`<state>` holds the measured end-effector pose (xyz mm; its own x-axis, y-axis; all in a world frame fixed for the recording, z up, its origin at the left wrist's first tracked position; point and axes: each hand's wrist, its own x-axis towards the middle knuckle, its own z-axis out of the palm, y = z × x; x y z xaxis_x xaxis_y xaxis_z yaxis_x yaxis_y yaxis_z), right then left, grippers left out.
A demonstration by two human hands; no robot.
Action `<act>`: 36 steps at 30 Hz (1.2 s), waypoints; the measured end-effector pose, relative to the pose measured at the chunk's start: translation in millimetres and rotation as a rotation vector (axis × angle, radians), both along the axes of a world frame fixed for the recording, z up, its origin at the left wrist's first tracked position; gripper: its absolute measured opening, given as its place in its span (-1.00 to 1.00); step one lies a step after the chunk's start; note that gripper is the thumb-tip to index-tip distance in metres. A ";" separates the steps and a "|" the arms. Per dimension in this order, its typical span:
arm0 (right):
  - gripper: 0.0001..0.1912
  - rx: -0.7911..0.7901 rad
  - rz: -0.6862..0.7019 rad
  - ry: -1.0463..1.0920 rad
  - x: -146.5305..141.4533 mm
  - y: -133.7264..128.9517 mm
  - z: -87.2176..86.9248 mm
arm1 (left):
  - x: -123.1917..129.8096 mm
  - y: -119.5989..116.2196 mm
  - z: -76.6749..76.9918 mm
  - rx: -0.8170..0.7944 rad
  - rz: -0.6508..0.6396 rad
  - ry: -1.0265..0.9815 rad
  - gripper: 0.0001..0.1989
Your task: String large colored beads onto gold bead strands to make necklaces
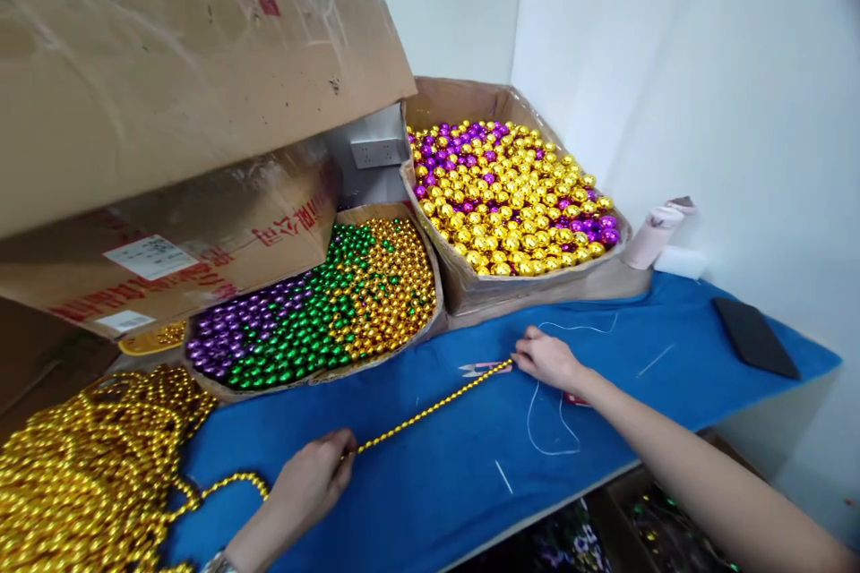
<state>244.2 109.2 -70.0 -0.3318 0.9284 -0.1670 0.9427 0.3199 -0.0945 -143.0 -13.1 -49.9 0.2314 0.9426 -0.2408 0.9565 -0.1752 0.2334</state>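
A gold bead strand (436, 407) runs taut and slanting between my two hands above the blue cloth. My left hand (313, 479), closed, grips its lower end; behind that hand the beads curve back to a large heap of gold bead strands (81, 466) at the left. My right hand (547, 358) pinches the strand's far end with closed fingers. Thin white thread (530, 425) loops on the cloth beside and below the right hand. A pair of thread snips (477, 369) lies by the strand, partly covered by it. A small red item (576, 399) shows partly under the right forearm.
Behind stand a cardboard box of large gold and purple beads (517, 197) and a box of smaller purple, green and gold beads (322, 313). A big carton (167, 63) overhangs the left. A black flat object (756, 337) and pinkish bottle (651, 237) are at the right.
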 end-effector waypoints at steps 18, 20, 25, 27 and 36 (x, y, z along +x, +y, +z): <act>-0.67 0.039 0.512 0.335 -149.0 -88.5 20.9 | 53.1 7.9 10.3 -0.041 -0.030 -0.593 -0.74; -0.74 0.020 0.560 0.344 -156.8 -89.0 13.5 | 41.4 5.5 11.4 -0.043 -0.019 -0.585 -0.72; -0.77 0.040 0.472 0.164 -61.5 -44.7 11.4 | -1.7 1.1 -1.1 -0.001 0.045 -0.495 -0.70; -0.77 0.075 0.350 0.054 -3.1 -21.4 17.6 | -13.6 0.4 -8.8 0.001 0.055 -0.452 -0.70; -0.74 0.214 -0.177 -0.237 135.3 16.0 33.6 | -9.0 3.4 -14.1 -0.014 -0.018 -0.351 -0.71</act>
